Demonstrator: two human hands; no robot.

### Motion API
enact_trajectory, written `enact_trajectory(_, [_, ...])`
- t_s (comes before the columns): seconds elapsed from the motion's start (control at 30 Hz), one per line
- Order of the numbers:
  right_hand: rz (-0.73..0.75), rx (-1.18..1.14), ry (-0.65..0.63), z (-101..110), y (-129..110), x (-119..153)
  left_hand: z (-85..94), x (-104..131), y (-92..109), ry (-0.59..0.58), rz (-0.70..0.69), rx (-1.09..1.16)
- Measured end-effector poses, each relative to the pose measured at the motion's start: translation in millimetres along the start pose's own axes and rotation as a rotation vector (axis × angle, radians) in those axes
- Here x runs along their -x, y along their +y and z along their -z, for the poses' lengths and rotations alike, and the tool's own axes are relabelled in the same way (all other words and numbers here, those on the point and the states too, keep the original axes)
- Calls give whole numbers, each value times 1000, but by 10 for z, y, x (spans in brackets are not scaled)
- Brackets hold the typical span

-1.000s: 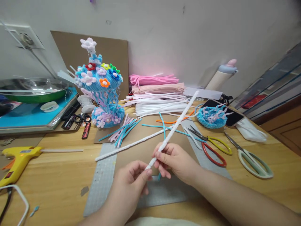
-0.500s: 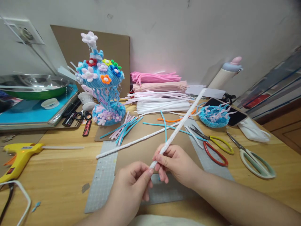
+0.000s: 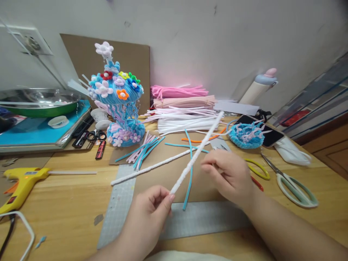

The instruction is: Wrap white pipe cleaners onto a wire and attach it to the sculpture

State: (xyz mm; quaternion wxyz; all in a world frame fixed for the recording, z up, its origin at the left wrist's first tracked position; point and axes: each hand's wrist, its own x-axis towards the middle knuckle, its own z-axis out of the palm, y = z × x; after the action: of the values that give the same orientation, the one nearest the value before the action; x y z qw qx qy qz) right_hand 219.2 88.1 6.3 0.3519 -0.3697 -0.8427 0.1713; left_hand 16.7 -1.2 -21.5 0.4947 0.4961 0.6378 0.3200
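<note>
Since the previous picture, the right hand has come off the white fuzzy stem and shifted to the right, where it now hangs in front of the scissors, partly hiding them. Its fingers are curled in with the tips pressed together, and nothing shows between them. The left hand alone pinches the stem's near end between thumb and forefinger. From there the stem slants up toward the far right over the brown cardboard, appearing to cross above a thin blue stem and a second white one on the left.

Held by one end, it stays straight without visible sag, so I judge it very light and fairly stiff, probably with wire inside the soft pile. The plush surface should grip well rather than slip, and breakage seems unlikely; kinking or flattened fuzz is the likelier harm. Its lumpy, wound look suggests a wrap that could loosen if the near end is let go. A firm pinch there suits it, with a second light hold about midway to steady the long free length. Squeezing hard anywhere would probably leave a bend.
</note>
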Motion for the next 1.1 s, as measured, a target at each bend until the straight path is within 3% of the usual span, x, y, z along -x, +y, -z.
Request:
enact_trajectory(0.07, [273,251,17,97,25,-25,47,7,-20,56,-161,-229])
enact_trajectory(0.13, [379,359,-142,99,41,-35,105,6,-38,133,-349,-478])
enact_trajectory(0.23, [360,374,-338,-17,45,-6,189,-18,-53,238,-548,-776])
enact_trajectory(0.4, [289,355,-406,-178,-21,80,273,-78,-45,252,-750,-906])
enact_trajectory(0.57, [280,397,-375,-157,-93,112,299,-88,-38,166,-826,-956])
enact_trajectory(0.73, [281,409,-352,-157,-152,178,284,-46,-54,197,-875,-994])
enact_trajectory(1.1, [281,385,-362,-221,-174,228,245,-17,-36,178,-840,-1064])
